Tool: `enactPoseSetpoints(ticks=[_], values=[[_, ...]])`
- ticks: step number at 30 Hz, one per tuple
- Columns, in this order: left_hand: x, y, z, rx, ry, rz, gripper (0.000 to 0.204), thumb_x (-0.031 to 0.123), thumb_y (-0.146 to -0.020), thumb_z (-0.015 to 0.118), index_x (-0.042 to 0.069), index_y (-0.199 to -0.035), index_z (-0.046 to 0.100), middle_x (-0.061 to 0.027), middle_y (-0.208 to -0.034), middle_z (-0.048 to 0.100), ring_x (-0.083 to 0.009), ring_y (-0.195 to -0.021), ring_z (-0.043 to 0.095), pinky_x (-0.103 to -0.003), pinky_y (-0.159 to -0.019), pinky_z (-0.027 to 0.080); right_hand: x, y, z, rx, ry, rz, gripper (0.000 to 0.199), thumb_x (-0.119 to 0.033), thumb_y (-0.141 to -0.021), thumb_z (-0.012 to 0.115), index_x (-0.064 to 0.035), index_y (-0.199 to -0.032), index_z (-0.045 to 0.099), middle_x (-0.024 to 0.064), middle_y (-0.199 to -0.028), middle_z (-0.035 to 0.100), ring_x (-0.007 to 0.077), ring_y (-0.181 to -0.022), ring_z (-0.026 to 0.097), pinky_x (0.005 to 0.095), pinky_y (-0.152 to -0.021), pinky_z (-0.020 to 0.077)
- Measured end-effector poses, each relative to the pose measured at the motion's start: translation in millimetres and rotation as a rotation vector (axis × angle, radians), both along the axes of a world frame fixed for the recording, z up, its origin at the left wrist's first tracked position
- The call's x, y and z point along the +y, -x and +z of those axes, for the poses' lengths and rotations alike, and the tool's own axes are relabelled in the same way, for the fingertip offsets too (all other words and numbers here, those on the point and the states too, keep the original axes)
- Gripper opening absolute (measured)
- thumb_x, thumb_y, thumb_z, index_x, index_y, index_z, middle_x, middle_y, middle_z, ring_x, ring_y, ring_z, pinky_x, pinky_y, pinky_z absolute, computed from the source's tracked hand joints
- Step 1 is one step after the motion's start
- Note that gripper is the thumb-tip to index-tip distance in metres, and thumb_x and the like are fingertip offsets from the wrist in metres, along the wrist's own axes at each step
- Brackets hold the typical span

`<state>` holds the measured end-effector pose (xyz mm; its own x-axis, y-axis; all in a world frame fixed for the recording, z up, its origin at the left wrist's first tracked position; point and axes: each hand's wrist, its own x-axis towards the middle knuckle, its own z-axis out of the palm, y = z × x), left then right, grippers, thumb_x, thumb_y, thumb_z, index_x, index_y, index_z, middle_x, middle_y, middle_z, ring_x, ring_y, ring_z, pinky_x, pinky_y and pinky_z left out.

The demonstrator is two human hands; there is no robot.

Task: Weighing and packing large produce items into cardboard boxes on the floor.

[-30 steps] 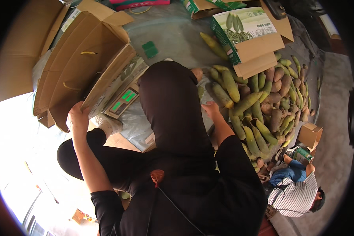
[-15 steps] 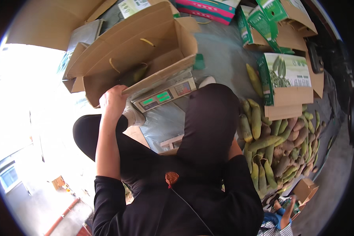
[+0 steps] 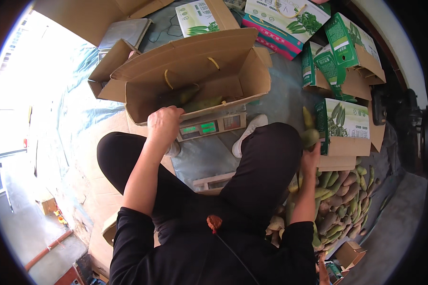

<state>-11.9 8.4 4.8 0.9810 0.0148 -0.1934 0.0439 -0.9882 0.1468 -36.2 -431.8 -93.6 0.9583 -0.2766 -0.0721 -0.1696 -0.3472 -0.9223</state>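
My left hand (image 3: 163, 124) is closed over the near rim of an open cardboard box (image 3: 252, 78), its fingers curled on the edge. Inside lie green radishes (image 3: 202, 103), partly in shadow. The box rests on a digital scale (image 3: 232, 122) with lit green displays. On the right, beyond my knee, my right hand (image 3: 312, 159) grips a long green radish (image 3: 309, 138); some of its fingers are hidden. A second radish (image 3: 307, 117) shows just past it.
A heap of green and brownish radishes (image 3: 337, 209) spreads at my right. Green-and-white printed cartons (image 3: 349, 118) stand beside and beyond it. A pink-and-teal box (image 3: 273, 37) lies at the back, and another metal scale (image 3: 124, 34) sits at the far left.
My right hand has come into view from behind my knee, gripping a radish. The left hand stays on the box rim. The whole view has shifted, showing more of the far cartons.
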Motion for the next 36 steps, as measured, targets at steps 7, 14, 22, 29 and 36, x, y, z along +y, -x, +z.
enactPoseSetpoints(ticks=[7,14,22,29,36], values=[[3,1,-1,-0.039,0.007,-0.034,0.021,0.009,-0.074,0.058,0.016,-0.091,0.068,-0.0065,-0.087,0.064,-0.0286,-0.085,0.062,-0.041,-0.072,0.049,75,-74,175,-0.399,-0.072,0.235,0.053,0.003,-0.069,0.071,-0.0004,-0.116,0.047,0.0094,-0.106,0.057,0.0183,-0.095,0.059,0.0313,-0.084,0.0473],[3,1,0,-0.011,-0.029,-0.047,0.020,0.014,-0.075,0.061,0.016,-0.094,0.068,-0.0060,-0.088,0.064,-0.0279,-0.086,0.062,-0.040,-0.072,0.049,180,-111,220,-0.466,-0.424,0.497,0.052,0.001,-0.068,0.074,-0.0011,-0.112,0.048,0.0084,-0.102,0.060,0.0180,-0.094,0.060,0.0317,-0.084,0.0491],[-3,-3,5,0.026,-0.073,-0.057,0.023,0.018,-0.075,0.062,0.014,-0.097,0.067,-0.0071,-0.094,0.065,-0.0286,-0.089,0.062,-0.041,-0.074,0.049,245,-128,139,-0.029,-0.615,0.215,0.053,-0.007,-0.065,0.076,0.0005,-0.108,0.046,0.0109,-0.100,0.057,0.0204,-0.090,0.058,0.0336,-0.079,0.0470],[2,-3,4,-0.003,-0.129,-0.061,0.018,0.023,-0.077,0.064,0.013,-0.091,0.065,-0.0099,-0.089,0.065,-0.0318,-0.085,0.063,-0.043,-0.070,0.050,228,-121,142,0.331,-0.683,0.203,0.056,-0.015,-0.073,0.071,-0.0010,-0.119,0.044,0.0103,-0.101,0.056,0.0223,-0.087,0.057,0.0392,-0.064,0.0483],[-7,-7,6,0.041,-0.067,0.002,0.028,0.020,-0.075,0.064,0.012,-0.102,0.065,-0.0165,-0.093,0.065,-0.0339,-0.089,0.061,-0.043,-0.076,0.048,102,-87,180,-0.199,-0.405,0.259,0.042,-0.017,-0.077,0.069,-0.0015,-0.113,0.054,0.0048,-0.093,0.062,0.0111,-0.081,0.057,0.0247,-0.065,0.0447]])
